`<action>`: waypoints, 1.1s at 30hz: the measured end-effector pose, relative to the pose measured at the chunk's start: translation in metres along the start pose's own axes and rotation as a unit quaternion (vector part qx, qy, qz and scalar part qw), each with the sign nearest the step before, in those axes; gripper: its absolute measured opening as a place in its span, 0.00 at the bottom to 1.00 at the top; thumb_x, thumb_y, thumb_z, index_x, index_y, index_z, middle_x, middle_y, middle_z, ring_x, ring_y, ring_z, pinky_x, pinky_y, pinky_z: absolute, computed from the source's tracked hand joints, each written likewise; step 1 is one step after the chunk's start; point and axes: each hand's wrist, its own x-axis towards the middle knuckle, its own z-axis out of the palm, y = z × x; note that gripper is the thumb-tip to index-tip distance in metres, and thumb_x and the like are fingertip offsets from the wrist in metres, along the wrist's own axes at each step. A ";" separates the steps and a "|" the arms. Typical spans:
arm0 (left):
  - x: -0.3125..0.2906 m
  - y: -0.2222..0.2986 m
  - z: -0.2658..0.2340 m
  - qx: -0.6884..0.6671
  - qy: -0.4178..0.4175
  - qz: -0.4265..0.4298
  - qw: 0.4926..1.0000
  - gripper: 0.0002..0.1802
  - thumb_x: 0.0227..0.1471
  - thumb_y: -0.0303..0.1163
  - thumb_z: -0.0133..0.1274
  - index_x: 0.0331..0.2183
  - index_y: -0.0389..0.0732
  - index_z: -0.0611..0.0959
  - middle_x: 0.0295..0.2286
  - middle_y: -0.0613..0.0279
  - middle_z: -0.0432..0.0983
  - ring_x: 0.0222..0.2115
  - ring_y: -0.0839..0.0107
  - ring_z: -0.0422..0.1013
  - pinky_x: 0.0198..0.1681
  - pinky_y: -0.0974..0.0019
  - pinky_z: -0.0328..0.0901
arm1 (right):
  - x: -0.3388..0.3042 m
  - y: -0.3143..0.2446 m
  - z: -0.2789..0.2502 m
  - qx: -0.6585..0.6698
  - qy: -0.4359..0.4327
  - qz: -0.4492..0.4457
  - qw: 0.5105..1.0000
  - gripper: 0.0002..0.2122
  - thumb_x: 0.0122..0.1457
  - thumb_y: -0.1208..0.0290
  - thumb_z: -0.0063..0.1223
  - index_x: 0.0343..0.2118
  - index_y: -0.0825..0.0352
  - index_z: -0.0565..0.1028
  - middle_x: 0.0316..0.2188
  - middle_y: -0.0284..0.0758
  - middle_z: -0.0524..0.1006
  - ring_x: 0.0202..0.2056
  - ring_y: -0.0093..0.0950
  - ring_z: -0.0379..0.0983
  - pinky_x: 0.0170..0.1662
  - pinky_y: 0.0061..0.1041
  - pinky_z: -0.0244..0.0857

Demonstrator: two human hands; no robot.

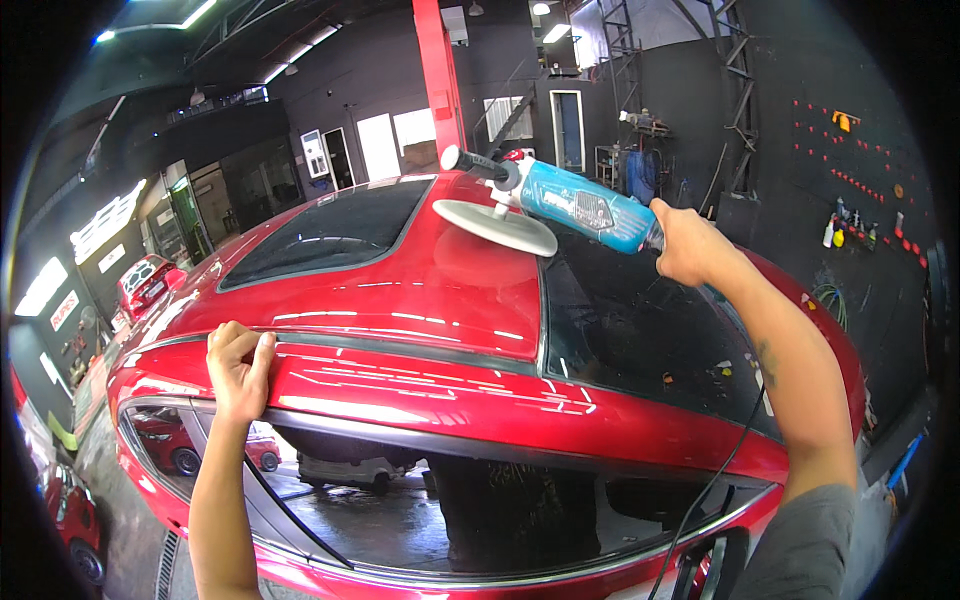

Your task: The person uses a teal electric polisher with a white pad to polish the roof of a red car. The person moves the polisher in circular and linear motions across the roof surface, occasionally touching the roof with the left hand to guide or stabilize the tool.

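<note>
My right hand [690, 243] is closed around the rear grip of a teal power polisher [580, 205]. The polisher's black side handle [475, 162] sticks out at its far left end, with nobody holding it. Its wide whitish pad [495, 228] is over the red car roof [440, 300], near the edge of the dark windshield [640, 320]; whether the whole pad touches the paint I cannot tell. At the near side of the roof, my left hand [240, 368] has its fingers curled over the roof edge [330, 345] beside the dark trim strip.
A black cord [715, 480] runs down across the near side of the car. A dark sunroof panel [330, 235] lies left of the pad. Beyond the car stands a red post [437, 80]. Other red cars [70, 520] are at the left, and bottles [835, 232] line the right wall.
</note>
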 end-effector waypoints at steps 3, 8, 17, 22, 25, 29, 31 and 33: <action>-0.002 0.002 -0.001 -0.004 0.011 0.002 1.000 0.15 0.62 0.35 0.65 0.26 0.37 0.87 0.23 0.60 0.71 0.30 0.61 0.67 0.45 0.54 0.60 | -0.057 -0.018 -0.026 -0.018 -0.004 0.013 1.000 0.22 0.55 0.81 0.57 0.55 0.72 0.69 0.44 0.63 0.83 0.52 0.62 0.80 0.55 0.56 0.76; -0.003 0.003 -0.008 0.018 -0.001 0.010 1.000 0.14 0.62 0.38 0.65 0.29 0.38 0.91 0.24 0.60 0.72 0.31 0.61 0.69 0.47 0.54 0.61 | -0.128 -0.035 -0.053 0.007 -0.020 0.030 0.999 0.24 0.55 0.82 0.59 0.56 0.70 0.68 0.40 0.63 0.83 0.49 0.61 0.82 0.51 0.57 0.76; -0.001 0.007 -0.012 0.034 -0.009 0.012 0.999 0.14 0.63 0.39 0.64 0.31 0.39 0.92 0.24 0.61 0.73 0.31 0.61 0.70 0.48 0.55 0.62 | -0.209 -0.046 -0.089 0.018 -0.032 0.044 0.998 0.31 0.52 0.81 0.64 0.61 0.68 0.68 0.37 0.59 0.84 0.45 0.61 0.83 0.50 0.56 0.76; 0.000 0.003 -0.011 0.031 -0.005 0.027 0.999 0.14 0.63 0.39 0.64 0.30 0.39 0.92 0.24 0.61 0.73 0.31 0.61 0.70 0.47 0.54 0.62 | -0.225 -0.056 -0.097 0.063 -0.045 0.057 0.995 0.32 0.51 0.82 0.64 0.62 0.66 0.68 0.35 0.58 0.84 0.44 0.60 0.82 0.49 0.54 0.76; -0.002 0.002 -0.010 0.030 -0.005 0.021 0.999 0.15 0.63 0.39 0.64 0.29 0.38 0.91 0.24 0.61 0.73 0.31 0.61 0.70 0.47 0.54 0.62 | -0.213 -0.045 -0.084 0.026 -0.009 0.027 0.999 0.32 0.51 0.81 0.64 0.61 0.66 0.68 0.36 0.58 0.84 0.44 0.60 0.82 0.49 0.55 0.76; -0.002 0.001 -0.008 0.023 0.003 0.023 0.999 0.15 0.63 0.38 0.64 0.29 0.38 0.91 0.25 0.60 0.73 0.31 0.59 0.70 0.46 0.53 0.62 | -0.173 -0.038 -0.069 0.002 -0.004 0.018 1.000 0.29 0.52 0.80 0.64 0.58 0.67 0.68 0.37 0.58 0.84 0.45 0.60 0.82 0.48 0.56 0.76; -0.001 0.003 -0.004 0.023 0.005 0.023 0.999 0.14 0.62 0.38 0.65 0.29 0.38 0.90 0.25 0.60 0.73 0.31 0.59 0.70 0.46 0.53 0.62 | -0.144 -0.034 -0.056 -0.025 0.009 0.010 1.000 0.28 0.52 0.80 0.64 0.57 0.68 0.68 0.37 0.58 0.84 0.45 0.60 0.83 0.48 0.57 0.76; -0.001 0.005 -0.003 0.024 0.007 0.021 0.999 0.14 0.62 0.38 0.65 0.29 0.38 0.90 0.25 0.60 0.73 0.32 0.59 0.70 0.47 0.53 0.62 | -0.109 -0.035 -0.042 -0.046 0.015 0.015 0.999 0.27 0.53 0.81 0.62 0.57 0.68 0.68 0.38 0.58 0.85 0.45 0.60 0.83 0.49 0.57 0.77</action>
